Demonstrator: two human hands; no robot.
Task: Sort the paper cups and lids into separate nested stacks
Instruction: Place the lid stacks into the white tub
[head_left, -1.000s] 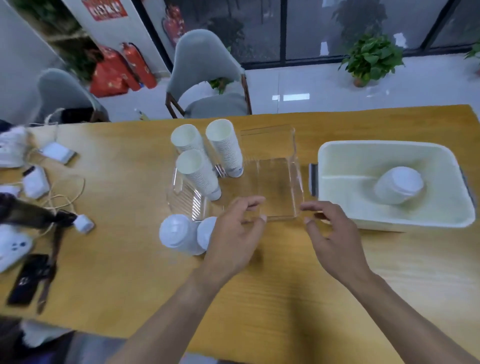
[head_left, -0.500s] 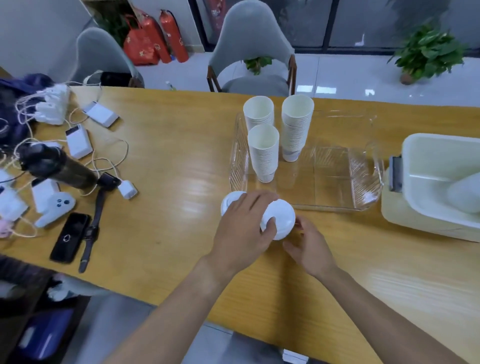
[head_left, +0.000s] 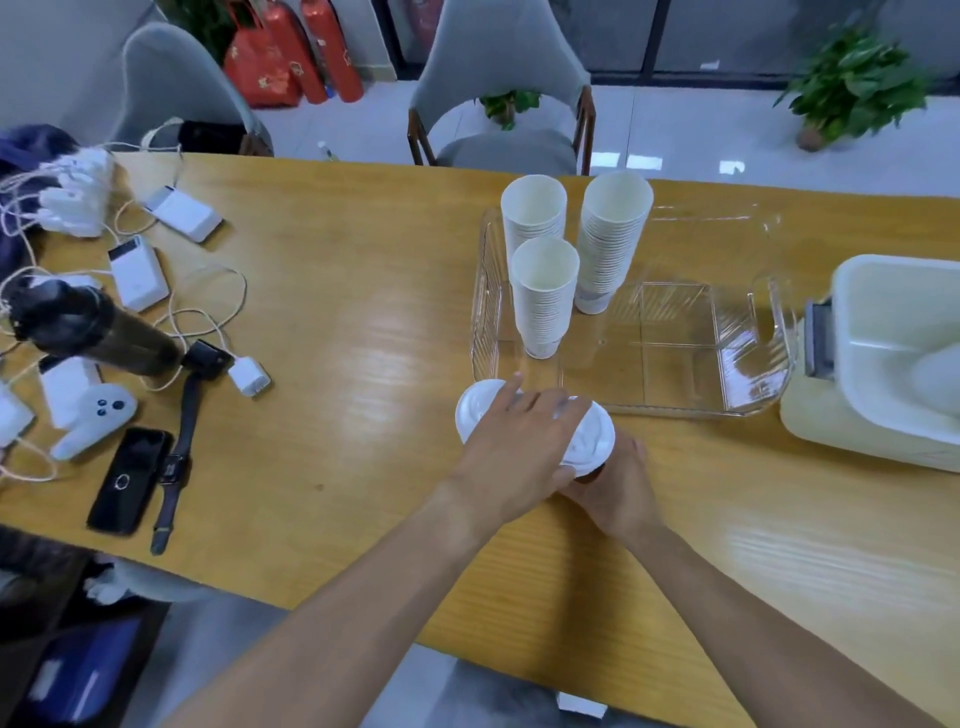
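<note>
Three nested stacks of white paper cups (head_left: 545, 291) stand upright in the left part of a clear plastic tray (head_left: 737, 358). In front of the tray, two white lid stacks lie on the table. My left hand (head_left: 519, 447) rests palm-down across both, covering most of the left lid stack (head_left: 472, 405). My right hand (head_left: 613, 483) grips the right lid stack (head_left: 597, 436) from below and the near side. Another white lid stack (head_left: 935, 374), blurred, lies in the cream bin at the right edge.
The cream plastic bin (head_left: 872, 415) stands right of the tray. On the table's left lie chargers with cables (head_left: 140, 275), a dark bottle (head_left: 88, 327), a white controller (head_left: 93, 415), a black phone (head_left: 130, 478) and a watch (head_left: 174, 467). Grey chairs stand behind the table.
Both hands came off the tray's front edge and moved left onto the lid stacks. The view swung left and closer.
</note>
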